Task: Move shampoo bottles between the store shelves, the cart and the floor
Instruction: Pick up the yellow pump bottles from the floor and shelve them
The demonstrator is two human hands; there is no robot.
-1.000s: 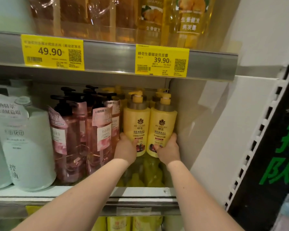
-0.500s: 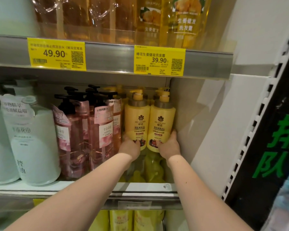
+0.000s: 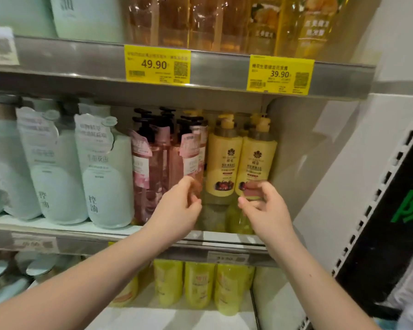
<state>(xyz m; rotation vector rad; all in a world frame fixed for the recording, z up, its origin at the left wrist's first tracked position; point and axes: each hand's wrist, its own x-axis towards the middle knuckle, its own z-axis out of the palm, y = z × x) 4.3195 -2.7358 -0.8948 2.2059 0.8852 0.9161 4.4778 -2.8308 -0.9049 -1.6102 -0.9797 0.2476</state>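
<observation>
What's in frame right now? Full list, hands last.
Opaque yellow plastic pump bottles: two in front, more behind; yellow; middle shelf, right end.
Translucent pink bottles with black pumps: several; pink; middle shelf, centre.
Large pale green plastic bottles: at least three; pale green; middle shelf, left.
Clear amber bottles: several; amber; top shelf.
Yellow-green bottles: at least three; yellow-green; lower shelf.
Paper price tags: two; yellow; top shelf's front edge.
Left hand: one; before the pink bottles, holding nothing.
Right hand: one; by the right yellow bottle's base, holding nothing.
</observation>
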